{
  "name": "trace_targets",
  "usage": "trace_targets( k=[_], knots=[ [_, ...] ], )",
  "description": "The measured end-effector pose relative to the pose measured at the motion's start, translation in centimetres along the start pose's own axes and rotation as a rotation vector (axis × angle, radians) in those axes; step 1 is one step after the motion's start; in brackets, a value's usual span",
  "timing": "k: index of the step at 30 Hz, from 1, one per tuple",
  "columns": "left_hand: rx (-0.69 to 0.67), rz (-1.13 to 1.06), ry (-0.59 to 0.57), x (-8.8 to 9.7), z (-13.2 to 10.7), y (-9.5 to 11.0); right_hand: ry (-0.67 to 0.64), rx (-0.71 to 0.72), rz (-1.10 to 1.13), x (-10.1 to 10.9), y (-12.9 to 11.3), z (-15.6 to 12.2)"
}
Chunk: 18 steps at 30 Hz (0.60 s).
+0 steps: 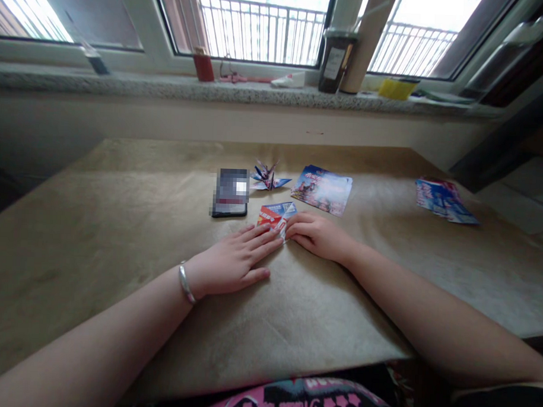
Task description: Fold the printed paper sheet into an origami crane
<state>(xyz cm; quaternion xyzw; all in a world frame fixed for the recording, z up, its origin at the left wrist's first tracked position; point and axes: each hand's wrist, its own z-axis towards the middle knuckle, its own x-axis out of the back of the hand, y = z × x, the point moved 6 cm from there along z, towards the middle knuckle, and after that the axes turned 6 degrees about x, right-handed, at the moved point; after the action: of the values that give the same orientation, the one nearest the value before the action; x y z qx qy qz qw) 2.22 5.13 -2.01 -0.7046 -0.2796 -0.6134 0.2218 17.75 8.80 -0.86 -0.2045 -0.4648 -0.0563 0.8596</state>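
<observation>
A small folded piece of printed paper (275, 216), red and blue, lies on the tan table (119, 222). My left hand (234, 260) rests flat on the table with its fingers stretched out, the fingertips pressing on the paper's near edge. A silver bangle sits on that wrist. My right hand (317, 235) is curled, its fingers pressed together on the paper's right corner. A finished paper crane (267, 176) stands just beyond the paper.
A dark phone (230, 192) lies left of the crane. A printed leaflet (323, 189) lies to the right, more leaflets (443, 199) near the table's right edge. The window sill holds a red cup (204, 65), a dark jar (334, 62) and a yellow container (396, 88).
</observation>
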Motion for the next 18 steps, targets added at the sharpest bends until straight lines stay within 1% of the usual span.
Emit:
trace_targets(
  k=[4,8,12,15,18],
  knots=[
    [0.007,0.011,-0.016,0.0,0.1,0.0,0.01,0.013,-0.069,0.2,-0.3,0.1],
    [0.012,0.008,-0.001,0.0,0.1,0.0,0.029,0.103,-0.16,0.5,-1.3,0.3],
    [0.015,-0.008,0.014,-0.1,0.0,-0.1,-0.026,0.141,-0.19,0.1,-1.7,0.4],
    [0.012,-0.034,0.044,0.1,-0.1,0.0,-0.057,0.139,-0.203,-0.1,-1.7,0.4],
    [0.007,-0.048,0.044,0.3,-0.1,0.0,-0.087,0.137,-0.215,0.0,-1.6,0.4]
  ],
)
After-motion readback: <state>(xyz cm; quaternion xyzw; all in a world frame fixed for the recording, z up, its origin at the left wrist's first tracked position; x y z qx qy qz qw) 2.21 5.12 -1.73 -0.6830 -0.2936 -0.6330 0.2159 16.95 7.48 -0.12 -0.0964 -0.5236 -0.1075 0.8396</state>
